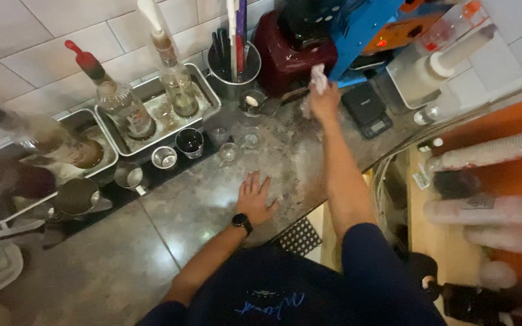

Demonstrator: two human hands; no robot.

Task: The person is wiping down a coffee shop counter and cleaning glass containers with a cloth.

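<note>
My right hand (324, 99) is stretched far across the grey stone counter (212, 205) and is closed on a crumpled white cloth (318, 77), right in front of the dark red blender base (291, 51). My left hand (255, 198), with a black watch on the wrist, lies flat on the counter near its front edge, fingers spread, holding nothing. Small glasses (229, 152) stand a little beyond the left hand.
Metal trays (209, 90) at the back hold bottles with pourers (173, 66). Small metal cups (190, 142) and jiggers stand on a black mat. A metal tool holder (234, 66), a black scale (367, 108) and stacked plastic cups (496, 151) are around.
</note>
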